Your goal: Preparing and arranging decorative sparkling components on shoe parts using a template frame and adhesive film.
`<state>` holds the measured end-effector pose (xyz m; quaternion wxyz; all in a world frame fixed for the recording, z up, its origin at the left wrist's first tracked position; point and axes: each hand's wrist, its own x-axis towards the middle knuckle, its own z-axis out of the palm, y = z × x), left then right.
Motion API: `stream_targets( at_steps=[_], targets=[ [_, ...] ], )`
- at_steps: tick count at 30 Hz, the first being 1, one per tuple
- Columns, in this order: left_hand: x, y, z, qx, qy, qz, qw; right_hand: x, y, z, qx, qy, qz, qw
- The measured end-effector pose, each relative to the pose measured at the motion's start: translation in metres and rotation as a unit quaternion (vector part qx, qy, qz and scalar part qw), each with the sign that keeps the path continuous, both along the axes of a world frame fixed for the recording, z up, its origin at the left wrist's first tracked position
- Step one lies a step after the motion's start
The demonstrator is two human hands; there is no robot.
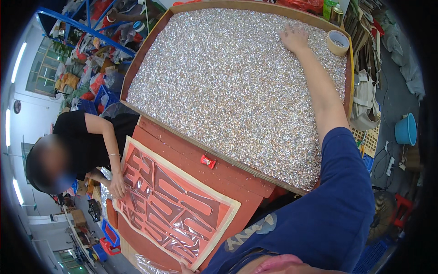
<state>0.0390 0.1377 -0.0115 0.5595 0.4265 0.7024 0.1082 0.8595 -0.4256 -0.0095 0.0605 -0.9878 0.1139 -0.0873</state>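
A big wood-rimmed tray [351,75] is filled with small shiny silvery and multicoloured bits [219,86]. My right hand [294,39] reaches across to its far right part and lies on the bits, fingers apart, the tips partly sunk among them. At the lower edge only a little of my left hand [186,268] shows, gripping the near corner of a cream-bordered sheet [228,203] with glossy dark red, rounded cut-out shapes. A co-worker's hand [117,186] rests on that sheet's left edge.
A roll of tape [337,43] sits on the bits near the tray's right rim. On the red table [178,148] lies a small red wrapped packet [208,161]. The co-worker [68,150] leans in from the left. A blue bucket [405,129] and a fan [382,208] stand at right.
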Motion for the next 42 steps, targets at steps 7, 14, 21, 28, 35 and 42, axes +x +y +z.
stream_targets(
  at_steps=[7, 14, 21, 28, 35, 42],
  targets=[
    [-0.029, -0.048, 0.025, 0.020, 0.020, 0.037, 0.999, -0.154, 0.170, 0.014, 0.034, 0.073, 0.486, 0.870],
    [-0.021, -0.056, 0.025, 0.046, 0.040, 0.091, 0.994, -0.258, 0.252, -0.004, 0.117, 0.018, 0.622, 0.774],
    [-0.022, -0.060, 0.020, 0.072, 0.020, 0.119, 0.990, -0.239, 0.264, -0.013, 0.171, -0.017, 0.694, 0.699],
    [-0.026, -0.064, 0.021, 0.093, 0.041, 0.100, 0.990, -0.208, 0.315, -0.022, 0.103, -0.071, 0.703, 0.700],
    [-0.037, -0.057, 0.010, 0.082, 0.012, 0.080, 0.993, -0.176, 0.370, -0.002, 0.044, -0.010, 0.562, 0.826],
    [-0.028, -0.068, 0.034, 0.073, 0.026, 0.027, 0.997, -0.113, 0.224, 0.017, -0.013, 0.021, 0.306, 0.952]
  ],
)
